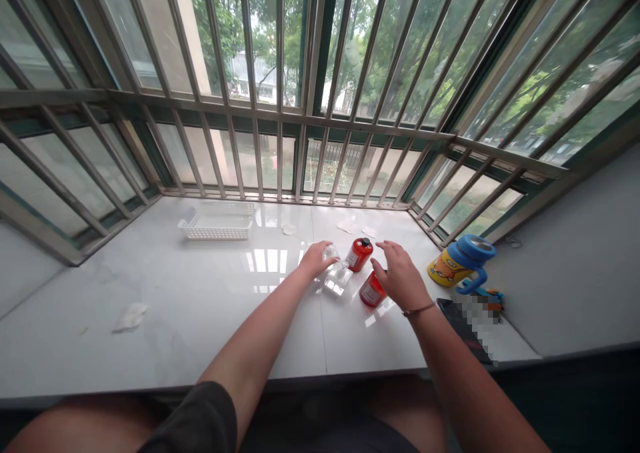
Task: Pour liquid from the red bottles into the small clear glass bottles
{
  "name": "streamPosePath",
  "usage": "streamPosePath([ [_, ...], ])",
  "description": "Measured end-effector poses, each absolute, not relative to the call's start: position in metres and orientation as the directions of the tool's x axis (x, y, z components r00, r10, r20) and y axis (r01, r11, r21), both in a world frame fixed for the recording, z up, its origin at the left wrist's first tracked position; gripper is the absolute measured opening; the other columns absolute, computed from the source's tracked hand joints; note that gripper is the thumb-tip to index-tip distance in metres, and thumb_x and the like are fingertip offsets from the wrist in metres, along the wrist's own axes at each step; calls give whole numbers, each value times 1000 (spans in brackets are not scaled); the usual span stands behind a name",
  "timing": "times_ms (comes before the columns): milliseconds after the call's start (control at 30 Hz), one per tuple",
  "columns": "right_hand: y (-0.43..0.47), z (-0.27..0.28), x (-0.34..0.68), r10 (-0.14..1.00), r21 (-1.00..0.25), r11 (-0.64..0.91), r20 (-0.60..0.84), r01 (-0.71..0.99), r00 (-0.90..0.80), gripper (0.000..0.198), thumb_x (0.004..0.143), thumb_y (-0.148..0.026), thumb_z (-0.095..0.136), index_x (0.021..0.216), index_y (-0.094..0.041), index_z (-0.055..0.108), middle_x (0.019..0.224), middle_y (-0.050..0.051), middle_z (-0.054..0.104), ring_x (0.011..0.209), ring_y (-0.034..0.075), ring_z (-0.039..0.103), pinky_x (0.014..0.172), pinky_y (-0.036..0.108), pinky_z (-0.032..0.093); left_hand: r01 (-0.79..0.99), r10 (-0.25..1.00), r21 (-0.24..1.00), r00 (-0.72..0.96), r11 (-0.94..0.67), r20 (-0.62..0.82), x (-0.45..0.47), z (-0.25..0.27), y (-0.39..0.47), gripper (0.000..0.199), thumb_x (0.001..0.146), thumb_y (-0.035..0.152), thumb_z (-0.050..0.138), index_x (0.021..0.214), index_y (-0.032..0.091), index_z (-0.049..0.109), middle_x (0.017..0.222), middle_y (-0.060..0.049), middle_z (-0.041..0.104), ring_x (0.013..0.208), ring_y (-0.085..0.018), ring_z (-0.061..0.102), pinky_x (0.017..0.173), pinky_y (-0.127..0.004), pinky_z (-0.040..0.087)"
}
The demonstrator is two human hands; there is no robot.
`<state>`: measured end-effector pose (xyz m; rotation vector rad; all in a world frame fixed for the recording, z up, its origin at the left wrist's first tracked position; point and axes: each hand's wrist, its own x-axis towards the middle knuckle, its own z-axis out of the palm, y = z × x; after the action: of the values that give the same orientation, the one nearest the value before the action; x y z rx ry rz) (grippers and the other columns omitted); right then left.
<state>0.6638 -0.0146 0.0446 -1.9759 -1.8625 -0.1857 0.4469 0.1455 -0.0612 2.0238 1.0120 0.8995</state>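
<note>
My left hand (317, 260) curls its thumb and fingers around a clear bottle (330, 252), partly hidden by the hand. Just in front of it, a second clear bottle (338, 280) rests on the white counter. Two red bottles with pale labels are beside these: the farther one (360, 254) has a black cap and stands upright, while the nearer one (372, 292) has its top hidden behind my right hand. My right hand (400, 278) hovers over and beside the red bottles, thumb and fingers apart, with nothing visible between them.
A white perforated basket (217, 232) sits at the back left of the counter (200, 306). Crumpled white pieces (132, 316) lie about. On the right are a blue and yellow mug (457, 261) and a dark flat object (463, 330), partly pixelated. Metal window bars (280, 116) border the back.
</note>
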Motion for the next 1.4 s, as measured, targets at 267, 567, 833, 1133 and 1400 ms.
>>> streamPosePath([
  [267, 81, 62, 662, 977, -138, -203, -101, 969, 190, 37, 102, -38, 64, 132, -16, 65, 115, 17, 75, 102, 30, 73, 84, 37, 53, 452, 866, 779, 449, -434, 221, 373, -58, 144, 53, 85, 53, 82, 128, 24, 71, 137, -11, 73, 131, -34, 65, 117, -46, 49],
  [567, 133, 71, 614, 966, -235, -118, -252, 965, 57, 52, 106, -53, 58, 147, -21, 57, 138, 15, 70, 113, 27, 71, 87, 36, 56, 589, 981, 784, 110, -193, 160, 171, -59, 72, 55, 87, 65, 74, 130, 30, 71, 141, -4, 73, 130, -31, 68, 116, -44, 51],
  [833, 110, 93, 561, 855, -317, 218, -394, 923, -337, 86, 86, -76, 74, 160, -39, 49, 156, 8, 62, 131, 31, 66, 102, 37, 53, 615, 987, 787, -88, -55, 138, 98, -64, 27, 58, 85, 67, 75, 130, 31, 70, 139, -6, 75, 129, -34, 70, 114, -47, 53],
  [1133, 93, 64, 602, 876, -21, 100, -472, 995, -98, 85, 64, -24, 96, 143, -20, 66, 128, 17, 75, 108, 36, 75, 84, 39, 58, 595, 938, 778, -111, -202, 328, 116, -86, 28, 52, 91, 62, 68, 130, 27, 65, 139, -8, 69, 133, -32, 65, 122, -50, 48],
  [1400, 96, 53, 601, 966, -19, 72, -248, 997, -75, 72, 94, -33, 76, 158, -26, 45, 144, 16, 67, 131, 31, 66, 103, 38, 52, 583, 949, 775, -20, -245, 315, 134, -83, 17, 48, 96, 56, 65, 134, 27, 62, 140, -9, 66, 135, -31, 63, 122, -51, 48],
])
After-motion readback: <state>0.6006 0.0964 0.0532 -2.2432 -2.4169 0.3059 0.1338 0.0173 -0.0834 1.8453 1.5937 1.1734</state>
